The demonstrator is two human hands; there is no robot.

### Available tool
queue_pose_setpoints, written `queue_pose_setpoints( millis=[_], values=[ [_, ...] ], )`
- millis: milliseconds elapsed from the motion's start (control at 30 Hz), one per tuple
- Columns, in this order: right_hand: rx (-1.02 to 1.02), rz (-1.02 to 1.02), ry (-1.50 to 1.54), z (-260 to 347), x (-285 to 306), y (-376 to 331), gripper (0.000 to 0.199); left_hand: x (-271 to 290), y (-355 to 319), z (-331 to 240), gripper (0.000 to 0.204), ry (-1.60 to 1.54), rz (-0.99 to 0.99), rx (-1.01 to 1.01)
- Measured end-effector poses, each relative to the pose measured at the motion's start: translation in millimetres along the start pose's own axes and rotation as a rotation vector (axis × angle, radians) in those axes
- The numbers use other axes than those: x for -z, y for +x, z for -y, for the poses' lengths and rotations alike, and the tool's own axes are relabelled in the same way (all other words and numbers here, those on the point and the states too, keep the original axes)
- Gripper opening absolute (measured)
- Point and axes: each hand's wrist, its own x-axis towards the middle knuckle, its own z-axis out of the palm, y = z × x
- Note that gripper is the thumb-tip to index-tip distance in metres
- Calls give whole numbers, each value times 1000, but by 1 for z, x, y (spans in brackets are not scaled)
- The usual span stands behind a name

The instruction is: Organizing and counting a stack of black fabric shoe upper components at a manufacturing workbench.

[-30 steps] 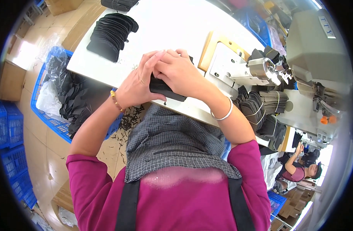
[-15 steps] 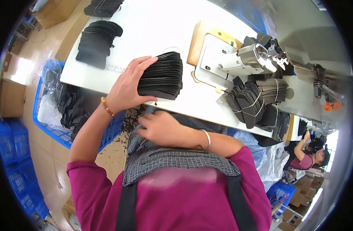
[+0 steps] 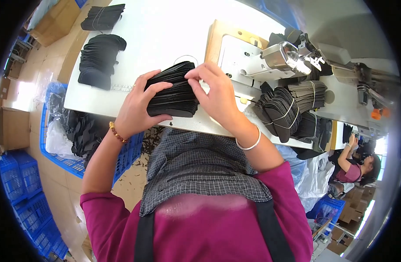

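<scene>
Left hand [image 3: 137,106] clamps a black stack [image 3: 172,100] on the white table [image 3: 152,30]; right hand [image 3: 215,91] has fingertips at its right edge, pinching or not I cannot tell; left of both, a blue basket [image 3: 130,153] holds dark pieces [image 3: 84,133] and whitish plastic [image 3: 59,139]

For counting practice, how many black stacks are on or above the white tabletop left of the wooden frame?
3: a held stack in the left hand, a middle stack farther left, a banded stack beyond that.
</scene>
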Motion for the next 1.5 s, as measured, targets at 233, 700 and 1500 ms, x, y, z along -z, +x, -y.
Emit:
queue_pose_setpoints(
  millis=[233,700,1500],
  values=[
    [87,29,-82,-22,-11,10,6,-1,0,1,78,-6,-7,3],
    [-184,247,-29,-11,-14,24,8,-3,-1,1,75,2,-22,-5],
    [103,402,-155,-6,-7,28,7,-1,-3,4,70,29,13,-40]
  ],
)
